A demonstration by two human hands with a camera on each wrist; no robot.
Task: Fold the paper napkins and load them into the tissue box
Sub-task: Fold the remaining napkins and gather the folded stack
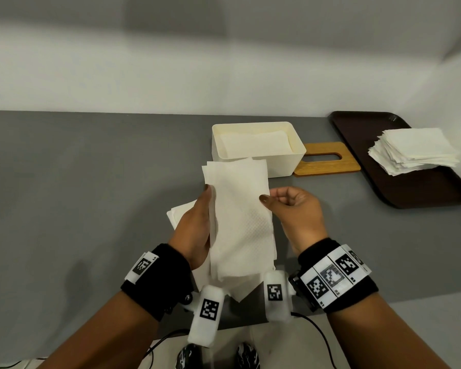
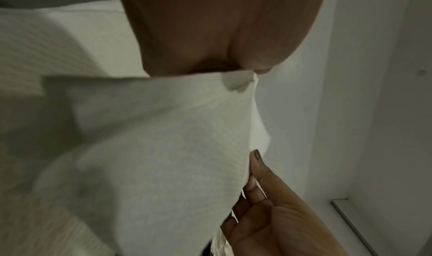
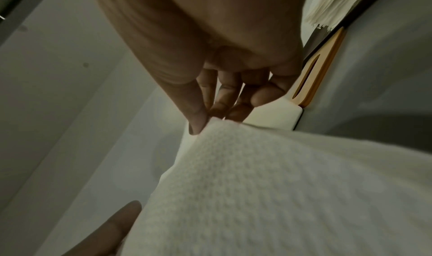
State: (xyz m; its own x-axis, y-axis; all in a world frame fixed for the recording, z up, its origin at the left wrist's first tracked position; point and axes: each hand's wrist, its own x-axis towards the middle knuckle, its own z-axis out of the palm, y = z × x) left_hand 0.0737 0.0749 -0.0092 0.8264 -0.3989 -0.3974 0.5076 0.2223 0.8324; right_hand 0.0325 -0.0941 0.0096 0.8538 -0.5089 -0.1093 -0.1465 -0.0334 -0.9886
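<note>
Right now the folded napkin is being held up off the bench, just in front of the tissue box, with its long side running toward the box. The left hand is gripping the napkin's left edge, thumb curled over the top face and the other fingers hidden behind the sheet. The right hand is pinching the right edge between the thumb and fingertips.

The main risk, as I judge it, is the fold coming undone: the layers at the end nearest the box are already fanning slightly apart, and a loosened pinch on either edge would let them open further. Thin paper held only at its edges could also sag or tear if the hands are pulling apart too hard. The box is open and already holding napkins, so a napkin going in skewed could catch on the rim and crumple.

More loose sheets are lying on the bench directly under the held napkin (how many is unclear). Just right of the box the wooden lid is lying flat, and further right a dark tray is carrying the napkin stack.
</note>
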